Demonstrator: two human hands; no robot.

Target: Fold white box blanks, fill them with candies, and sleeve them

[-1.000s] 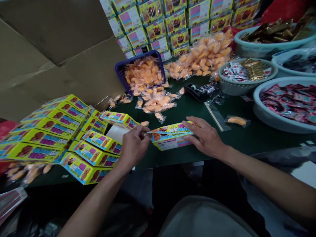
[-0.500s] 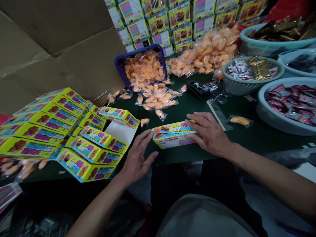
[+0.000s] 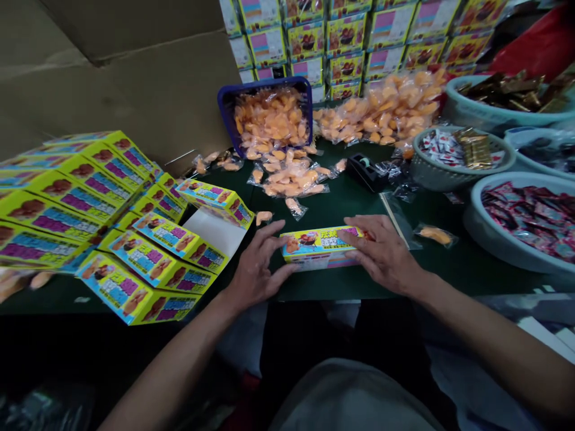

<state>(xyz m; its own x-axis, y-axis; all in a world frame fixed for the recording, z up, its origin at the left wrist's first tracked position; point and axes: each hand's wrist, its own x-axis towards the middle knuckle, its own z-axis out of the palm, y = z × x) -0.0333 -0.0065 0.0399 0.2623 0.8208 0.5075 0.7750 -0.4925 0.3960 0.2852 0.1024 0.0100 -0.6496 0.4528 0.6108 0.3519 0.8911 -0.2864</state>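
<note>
Left hand [image 3: 256, 269]: fingers spread and curved, tips against the left end of the yellow printed box [image 3: 320, 248]. Right hand [image 3: 381, 254]: half open, fingers laid over the right end. No tight pinch, box braced between both hands, flat on the green mat [image 3: 323, 288]. Small reddish bit at the right fingertips, can't tell what.

Left of the grip: open box with white inner flap [image 3: 211, 233], then angled rows of closed boxes [image 3: 157, 254] and a larger stack [image 3: 72, 191]. Ahead: loose orange wrapped pieces [image 3: 291, 179], more in a blue crate [image 3: 265, 84]. Right: tape dispenser [image 3: 366, 170], sachet basin [image 3: 476, 230].

Status: many boxes look closed and a big stack sits behind the crate [image 3: 345, 42]. Plenty of loose pieces left. Contents of held box hidden.
</note>
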